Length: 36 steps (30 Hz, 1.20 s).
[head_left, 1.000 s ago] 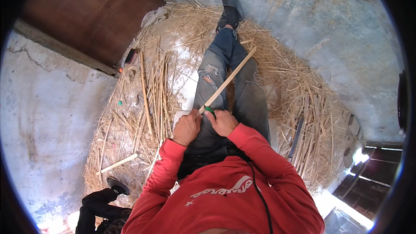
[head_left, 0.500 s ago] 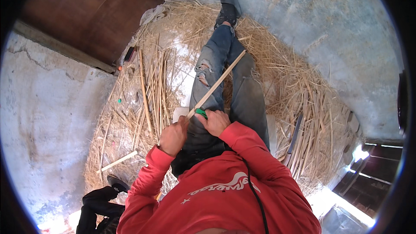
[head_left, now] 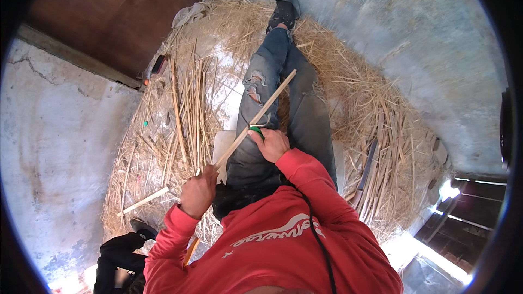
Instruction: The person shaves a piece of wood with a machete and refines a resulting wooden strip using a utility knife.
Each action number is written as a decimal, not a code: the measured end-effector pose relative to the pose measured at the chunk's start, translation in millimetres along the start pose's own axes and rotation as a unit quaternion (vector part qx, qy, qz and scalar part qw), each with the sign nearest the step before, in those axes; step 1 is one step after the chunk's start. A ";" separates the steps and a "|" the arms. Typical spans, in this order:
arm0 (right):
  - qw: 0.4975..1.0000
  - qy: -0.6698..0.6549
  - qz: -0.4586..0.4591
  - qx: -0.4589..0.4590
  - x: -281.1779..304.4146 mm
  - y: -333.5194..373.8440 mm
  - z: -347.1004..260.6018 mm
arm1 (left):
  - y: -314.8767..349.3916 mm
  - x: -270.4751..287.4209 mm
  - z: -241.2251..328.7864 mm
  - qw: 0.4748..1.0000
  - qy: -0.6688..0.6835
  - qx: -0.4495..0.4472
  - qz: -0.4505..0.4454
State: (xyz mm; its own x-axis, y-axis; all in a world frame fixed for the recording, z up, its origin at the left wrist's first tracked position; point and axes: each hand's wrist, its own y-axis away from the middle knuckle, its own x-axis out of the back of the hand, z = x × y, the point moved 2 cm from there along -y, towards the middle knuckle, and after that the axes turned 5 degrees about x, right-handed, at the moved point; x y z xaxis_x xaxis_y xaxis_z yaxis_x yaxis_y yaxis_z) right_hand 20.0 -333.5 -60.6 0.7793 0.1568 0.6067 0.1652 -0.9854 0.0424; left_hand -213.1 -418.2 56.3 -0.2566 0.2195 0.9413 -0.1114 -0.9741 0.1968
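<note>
A long, pale split-wood stick (head_left: pixel 264 110) runs slantwise over my jeans, from my left hip up across my thighs. My left hand (head_left: pixel 198 191) is closed round its lower end. My right hand (head_left: pixel 269 144) grips a small green-handled tool (head_left: pixel 256 130) against the middle of the stick. The tool's working edge is too small to make out, but a thin curled strip stands up beside it. My fingers cover most of the green handle.
Straw and shavings (head_left: pixel 348 71) cover the floor. Thin sticks (head_left: pixel 190 111) lie left of my legs; more sticks (head_left: pixel 381 169) and a long dark blade (head_left: pixel 368 164) lie on the right. Another person's dark-clothed leg (head_left: pixel 122 253) is at lower left. Walls (head_left: pixel 403 27) stand close on both sides.
My left hand has moved down and left, drawing the stick with it. The green-handled tool now meets the stick farther from my left hand, and a curled strip shows there.
</note>
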 end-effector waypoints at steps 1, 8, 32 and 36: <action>1.000 -0.009 0.016 0.000 0.3 -0.6 0.5 | 2.5 3.5 -4.0 1.000 -0.009 -0.007 -0.004; 0.999 0.000 0.028 -0.022 -2.0 -3.8 10.2 | 26.1 36.2 -15.4 1.000 0.003 -0.019 -0.024; 0.884 -0.239 0.387 -0.108 260.4 -66.9 143.8 | -41.1 -29.4 -32.8 0.946 0.324 -0.008 -0.024; 0.928 -0.235 0.266 -0.112 194.2 -78.9 87.0 | -54.8 -46.3 -8.8 0.928 0.371 -0.013 -0.026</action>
State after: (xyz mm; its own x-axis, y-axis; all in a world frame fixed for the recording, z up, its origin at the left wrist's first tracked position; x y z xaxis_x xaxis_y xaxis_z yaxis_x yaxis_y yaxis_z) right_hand 210.8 -219.4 -15.2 0.9009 -0.3961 0.1775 -0.4077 -0.9125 0.0330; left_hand -203.6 -374.5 -0.5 -0.8401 0.2521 0.4803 -0.1620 -0.9616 0.2214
